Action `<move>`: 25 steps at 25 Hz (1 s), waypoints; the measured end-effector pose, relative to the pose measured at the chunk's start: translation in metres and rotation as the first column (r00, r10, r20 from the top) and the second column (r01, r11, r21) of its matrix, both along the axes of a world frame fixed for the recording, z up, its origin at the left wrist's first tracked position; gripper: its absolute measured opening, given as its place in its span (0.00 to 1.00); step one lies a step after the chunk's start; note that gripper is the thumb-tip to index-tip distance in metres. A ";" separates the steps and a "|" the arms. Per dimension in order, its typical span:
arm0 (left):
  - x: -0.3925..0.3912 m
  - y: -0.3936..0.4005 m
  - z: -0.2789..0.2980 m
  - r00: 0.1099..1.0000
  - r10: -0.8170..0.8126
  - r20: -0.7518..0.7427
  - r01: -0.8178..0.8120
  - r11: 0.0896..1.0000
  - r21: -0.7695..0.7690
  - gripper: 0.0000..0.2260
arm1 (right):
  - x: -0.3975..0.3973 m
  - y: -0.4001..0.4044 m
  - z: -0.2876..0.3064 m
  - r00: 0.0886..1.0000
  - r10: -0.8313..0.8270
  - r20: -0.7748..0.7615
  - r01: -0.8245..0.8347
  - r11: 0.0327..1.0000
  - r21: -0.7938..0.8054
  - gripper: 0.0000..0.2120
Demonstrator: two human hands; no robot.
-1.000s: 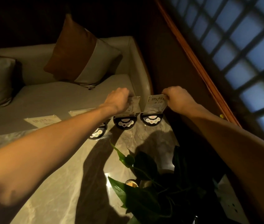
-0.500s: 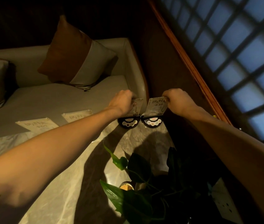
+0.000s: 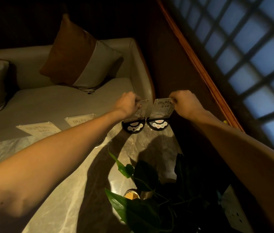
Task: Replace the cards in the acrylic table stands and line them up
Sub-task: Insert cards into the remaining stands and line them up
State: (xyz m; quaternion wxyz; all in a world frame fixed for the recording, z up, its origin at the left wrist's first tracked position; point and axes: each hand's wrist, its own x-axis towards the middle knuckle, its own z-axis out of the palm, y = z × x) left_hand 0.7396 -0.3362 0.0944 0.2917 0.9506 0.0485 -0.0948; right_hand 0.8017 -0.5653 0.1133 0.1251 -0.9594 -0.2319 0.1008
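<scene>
left hand (image 3: 128,102): grip clamped on the top edge of the left stand (image 3: 135,115), thumb and fingers pinching the clear panel
right hand (image 3: 185,102): grip clamped on the top right corner of the right stand (image 3: 160,111), card text readable
stand positions: both upright at the far edge of the counter (image 3: 75,190), black half-round bases just beside each other, nearly touching, panels tilted back
other stands: two more clear panels, flat stand A (image 3: 38,130) and flat stand B (image 3: 80,119), to the left at the counter's far edge; cannot tell whether they lie on the counter or on the sofa (image 3: 49,101) seat behind
step (judged): lining up the pair side by side; cards look already in
risk 1: the pair sits close to the far edge and the right-hand corner; a push too far would likely drop a stand into the dark gap by the sofa arm
risk 2: pinching only the panel tops could tip a stand or pull the panel out of its base
risk 3: left forearm crosses low over the flat panels; drawing back could sweep one off
risk 4: plant (image 3: 143,199) leaves near both arms could snag
counts: upright stands 2; flat panels 2; hands 2; cushions 2; plant 1
</scene>
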 end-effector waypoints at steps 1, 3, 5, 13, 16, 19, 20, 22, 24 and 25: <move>0.000 0.000 -0.001 1.000 0.001 0.002 -0.001 1.000 -0.011 0.10 | 0.000 0.001 -0.001 1.000 -0.006 -0.002 0.006 1.000 0.005 0.10; 0.000 0.000 -0.001 1.000 0.009 0.005 -0.009 0.999 -0.033 0.10 | -0.001 0.001 -0.001 1.000 -0.018 -0.012 0.018 1.000 0.024 0.11; -0.001 -0.001 -0.002 0.999 0.033 0.011 -0.033 0.997 -0.067 0.11 | 0.000 0.001 -0.001 0.999 -0.023 -0.022 0.024 0.999 0.033 0.11; -0.001 0.000 -0.003 0.999 0.050 0.000 -0.050 0.990 -0.133 0.11 | 0.000 0.001 0.001 0.998 -0.028 -0.054 0.029 0.999 0.025 0.12; -0.003 0.002 -0.002 0.999 0.050 0.007 -0.049 0.989 -0.138 0.11 | -0.001 0.001 0.001 0.998 -0.036 -0.059 0.038 0.999 0.034 0.12; -0.005 0.001 -0.001 1.000 0.021 -0.014 -0.022 0.991 -0.135 0.16 | -0.001 0.002 -0.001 0.996 -0.049 -0.070 0.051 0.998 0.029 0.14; -0.007 0.000 0.001 1.000 0.005 -0.023 -0.008 0.990 -0.138 0.20 | -0.001 0.003 -0.001 0.995 -0.052 -0.084 0.054 0.998 0.024 0.15; -0.009 0.004 0.007 1.000 -0.010 -0.015 0.008 0.990 -0.142 0.25 | -0.002 0.003 0.000 0.994 -0.052 -0.097 0.054 0.999 0.010 0.17; -0.015 0.014 0.015 1.000 -0.003 0.002 0.003 0.990 -0.142 0.27 | -0.004 0.004 0.003 0.994 -0.058 -0.096 0.058 0.998 -0.004 0.21; -0.019 0.021 0.018 1.000 0.004 0.008 -0.003 0.991 -0.132 0.26 | -0.005 0.004 0.005 0.994 -0.059 -0.087 0.058 0.998 -0.017 0.23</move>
